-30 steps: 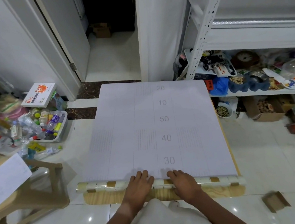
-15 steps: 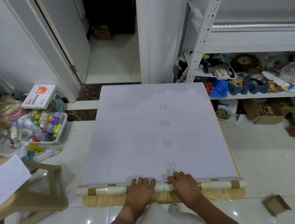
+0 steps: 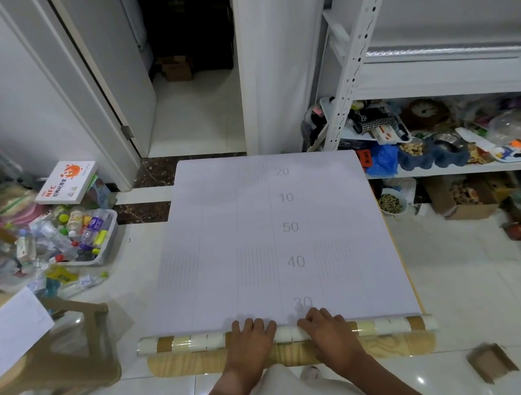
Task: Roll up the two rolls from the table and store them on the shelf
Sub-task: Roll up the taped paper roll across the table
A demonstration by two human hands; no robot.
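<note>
Where the frame's lower centre shows two forearms reaching forward, the left hand (image 3: 248,338) and the right hand (image 3: 326,328) lie side by side, palms down, on a partly wound roll (image 3: 191,342). Fingers are fairly straight and pressing on top of it, not wrapped round it. The roll runs left to right across the near edge of a pale wooden worktop (image 3: 187,364), its outer face patterned in cream and brown blocks.

Beyond the hands, the unrolled sheet (image 3: 258,246) stretches toward the middle of the frame, covering nearly all the worktop. It is pale lilac-grey, printed with faint rulings and the numbers 30, 40, 50, 10, 20.

The sheet looks thin, light and flexible, and lies flat without curling. With both hands near the middle, the ends of the roll could wander and wind into a cone, so spreading the palms wider would likely keep it even. Once wound, a grasp round the tube's middle should carry it; squeezing might crease it.

At the right of the frame stands a white metal shelf (image 3: 434,80), its lower tiers cluttered. A second roll cannot be told apart here.
</note>
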